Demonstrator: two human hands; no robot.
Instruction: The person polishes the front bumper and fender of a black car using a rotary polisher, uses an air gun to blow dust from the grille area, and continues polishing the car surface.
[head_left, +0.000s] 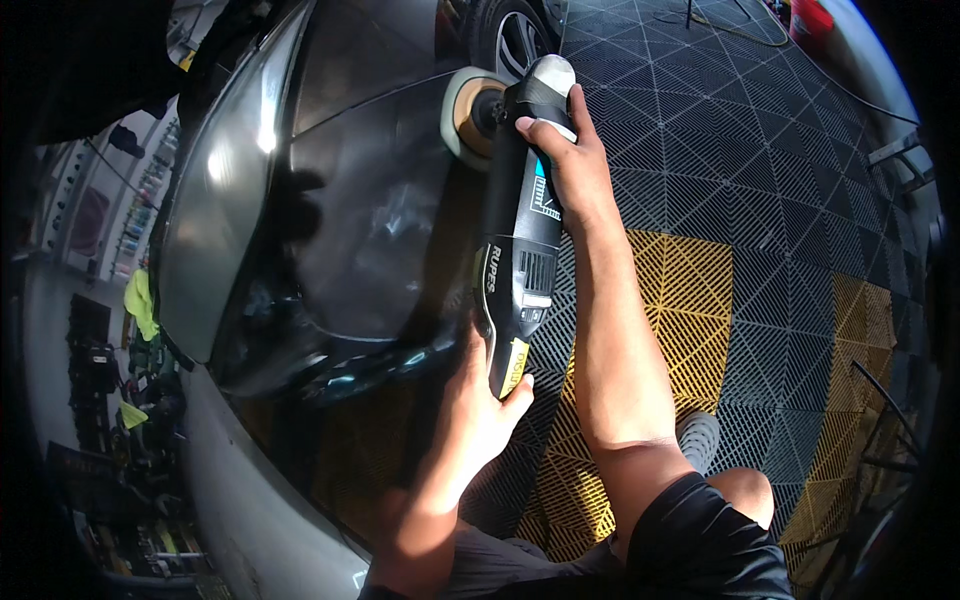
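Observation:
A black RUPES power polisher (517, 202) is held lengthwise between my two hands. My right hand (581, 169) grips its head end, thumb across the near side and a finger along the far side. Around the rear handle, beside a yellow label with writing (514, 366), my left hand (472, 409) is wrapped. The round foam pad (454, 120) faces the dark, glossy car body panel (360, 247); whether it touches the paint, I cannot tell. Left of that panel lies a lamp lens (217, 202) with bright reflections.
A car wheel (517, 41) stands beyond the polisher. Black floor tiles (720, 150) and yellow floor tiles (686, 307) extend to the right. A red object (810, 22) is at the upper right. Bottles on a shelf (142, 206) and a lime-green cloth (139, 300) show beyond the car.

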